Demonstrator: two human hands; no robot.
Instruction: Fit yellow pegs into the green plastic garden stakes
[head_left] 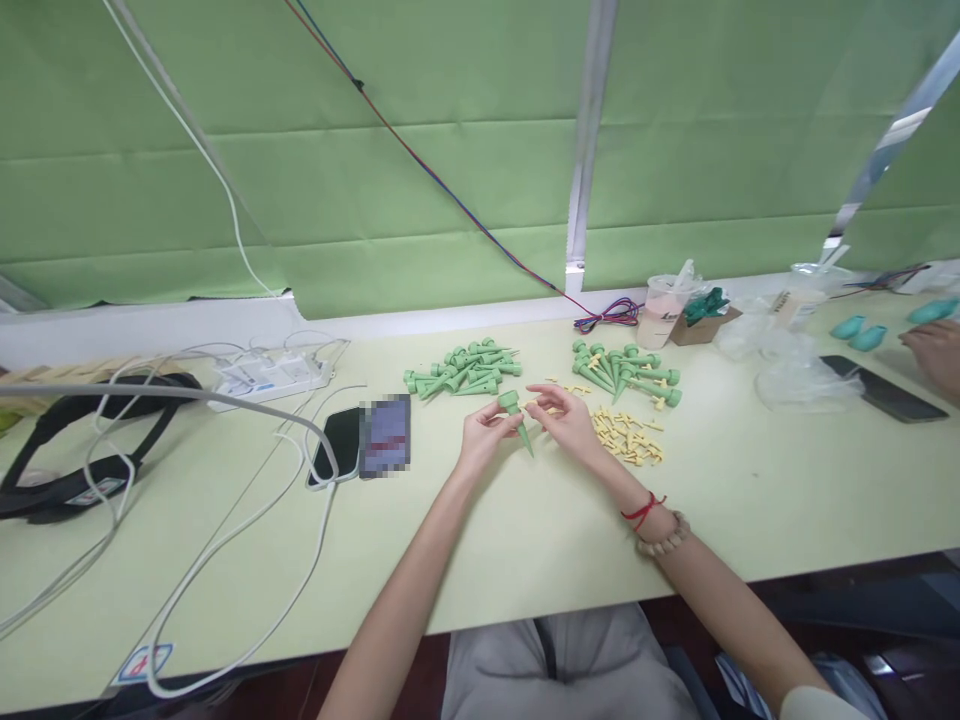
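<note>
A green plastic spike [510, 402], with a wide cap at its top and a pointed tip, is pinched in my left hand [484, 435]. It tilts, its tip toward the lower right. My right hand [564, 422] is close against the spike's right side, thumb and fingers curled toward each other; anything small between them is too hard to see. Behind and beside this hand lies a scatter of small yellow plastic pieces [628, 437]. A heap of green spikes [465, 368] is beyond my left hand. Another group of green spikes [626, 372], some with yellow pieces attached, lies beyond my right.
Left of my hands lie a phone [337, 446], a blurred flat item [385, 436], white cables, a power strip [270, 375] and a black strap [75, 490]. Drink cup [663, 312], cardboard box [705, 328] and plastic bags stand back right. Another person's hand [937, 355] is far right.
</note>
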